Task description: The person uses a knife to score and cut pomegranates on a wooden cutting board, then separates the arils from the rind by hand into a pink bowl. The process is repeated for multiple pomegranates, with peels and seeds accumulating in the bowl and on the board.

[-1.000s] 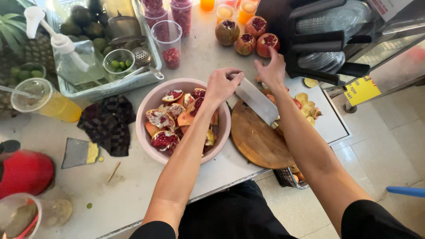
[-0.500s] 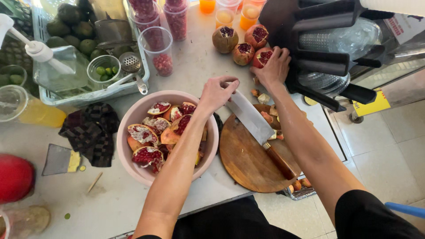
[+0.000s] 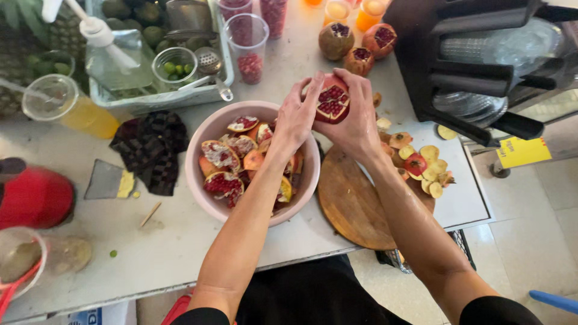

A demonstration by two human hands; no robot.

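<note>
Head view: the knife seen earlier is gone from the right hand (image 3: 355, 123); now it and the left hand (image 3: 296, 117) both clasp an opened pomegranate (image 3: 332, 99) just above the pink bowl (image 3: 208, 207) and wooden board (image 3: 349, 207).

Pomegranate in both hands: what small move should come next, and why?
Probably pull the pomegranate apart over the pink bowl. The left hand and right hand grip opposite sides, its cut face shows seeds, and the bowl already holds broken pieces.
</note>
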